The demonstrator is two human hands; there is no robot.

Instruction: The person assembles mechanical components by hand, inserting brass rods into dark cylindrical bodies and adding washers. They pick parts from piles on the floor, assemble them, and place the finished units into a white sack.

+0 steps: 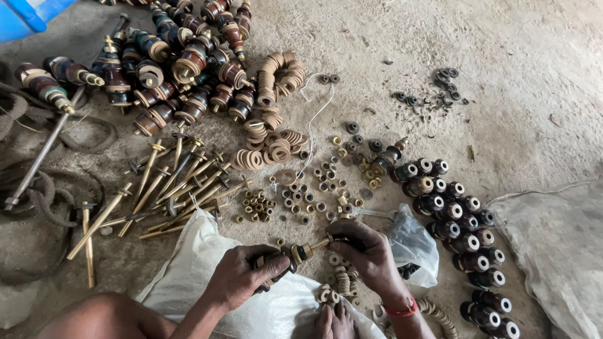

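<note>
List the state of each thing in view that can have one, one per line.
Left hand: closed around one end of the spindle assembly.
Right hand: fingers pinching the other end.
Spindle assembly: held off the floor, tilted, partly fitted.
Brass rods: lying loose, fanned out.
Dark insulators: lined up in rows.
Assembled pieces: heaped together.
Tan washers: stacked in curved strings.
Clear plastic bag: open, crumpled.

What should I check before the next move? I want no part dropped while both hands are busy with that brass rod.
1. Left hand grips the rod assembly: ok.
2. Right hand closed on the rod's tip: ok.
3. Small brass nuts lie close ahead: ok.
4. Tan washers heaped nearby: ok.
5. White sack lies under the hands: ok.
6. Parts seated straight on the rod: cannot tell.
</note>
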